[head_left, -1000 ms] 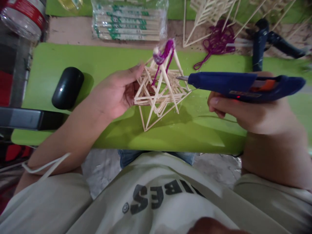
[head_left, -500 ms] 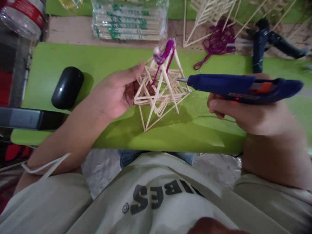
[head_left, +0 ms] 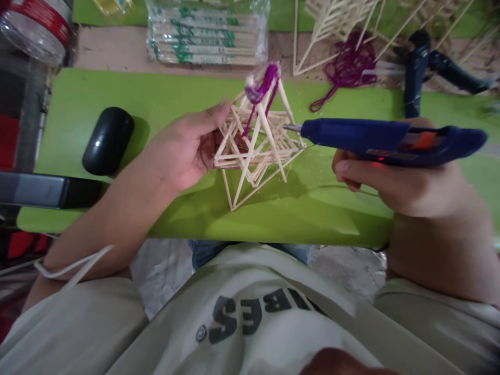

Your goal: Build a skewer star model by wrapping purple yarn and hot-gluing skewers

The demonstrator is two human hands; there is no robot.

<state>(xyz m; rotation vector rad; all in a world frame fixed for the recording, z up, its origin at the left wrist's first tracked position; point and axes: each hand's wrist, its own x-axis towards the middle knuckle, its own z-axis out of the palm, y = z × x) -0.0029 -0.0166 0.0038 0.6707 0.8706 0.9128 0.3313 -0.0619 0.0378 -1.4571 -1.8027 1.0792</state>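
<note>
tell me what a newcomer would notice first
Probably the blue glue gun in the right hand, its nozzle pointing toward the stick frame held by the left hand at centre. Next, the purple yarn at the frame's top, then the black computer mouse on the green tabletop at left.

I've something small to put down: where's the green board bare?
Between the mouse, left hand and stick packet; also along the front edge, between stick frame and right hand. Crowded: far right, around the purple yarn and dark tool.

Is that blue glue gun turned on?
It looks on: a small red light glows on the glue gun in the right hand. Whether its metal tip is hot, I can't tell.
</note>
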